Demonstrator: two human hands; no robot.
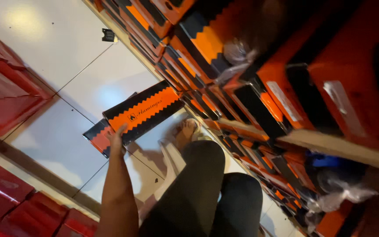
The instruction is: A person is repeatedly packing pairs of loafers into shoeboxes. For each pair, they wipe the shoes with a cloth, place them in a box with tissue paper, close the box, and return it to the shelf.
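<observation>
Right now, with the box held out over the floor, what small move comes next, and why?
Probably ease the orange-and-black cardboard shoebox toward the shelf of matching orange-and-black boxes: the one visible hand grips only its lower end, so it hangs unsupported above the white tiled floor.

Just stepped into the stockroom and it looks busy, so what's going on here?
A person stands in a narrow aisle on a white tiled floor, seen from above. One hand, which side I cannot tell, grips an orange and black shoebox at its lower edge, holding it out beside shelves packed with matching orange and black boxes. Red boxes are stacked along the opposite side. The person's dark trousers and a sandalled foot show below. No second hand is visible.
</observation>
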